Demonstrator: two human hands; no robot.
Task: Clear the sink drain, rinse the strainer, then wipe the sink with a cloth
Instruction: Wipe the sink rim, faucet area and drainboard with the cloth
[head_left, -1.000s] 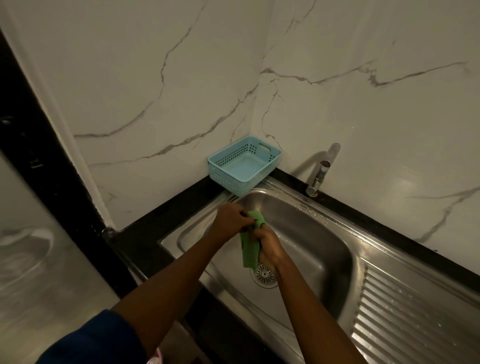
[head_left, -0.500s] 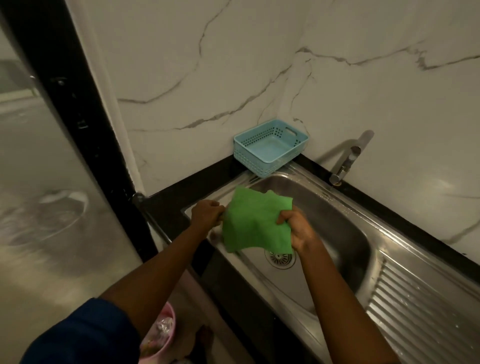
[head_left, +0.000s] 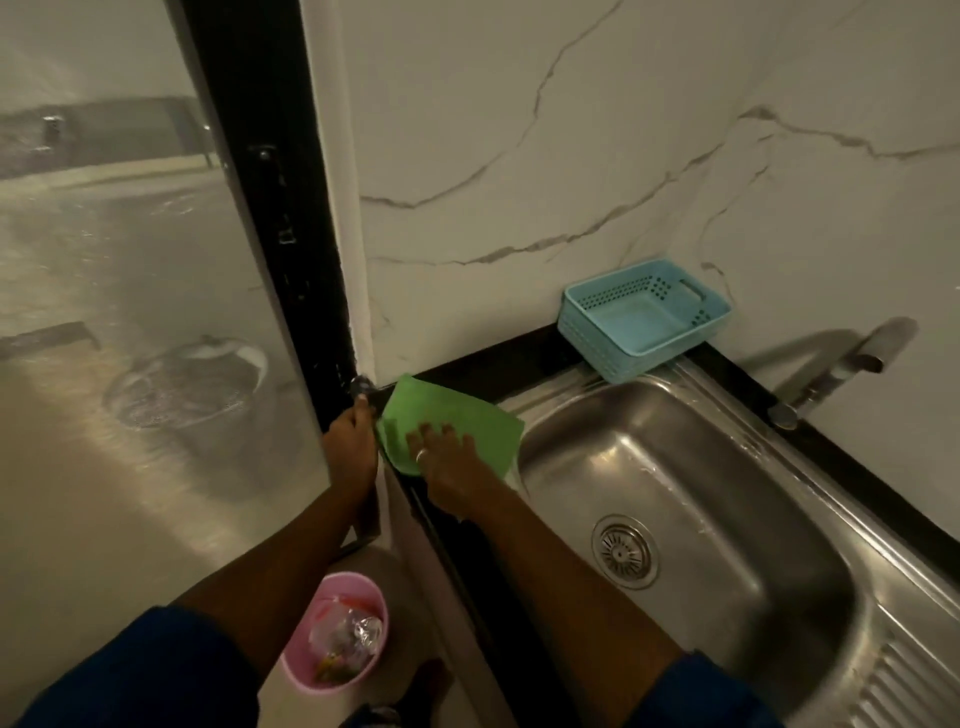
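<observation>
Green and spread flat, the cloth (head_left: 467, 421) lies on the black counter (head_left: 483, 358) just left of the steel sink (head_left: 691, 467). Its long axis runs from the counter's outer corner toward the basin, and its far corner points at the marble wall. The right hand (head_left: 447, 462) presses on it with straight, spread fingers, while the left hand (head_left: 353, 436) curls at the cloth's left edge; whether it pinches the fabric cannot be told.
</observation>
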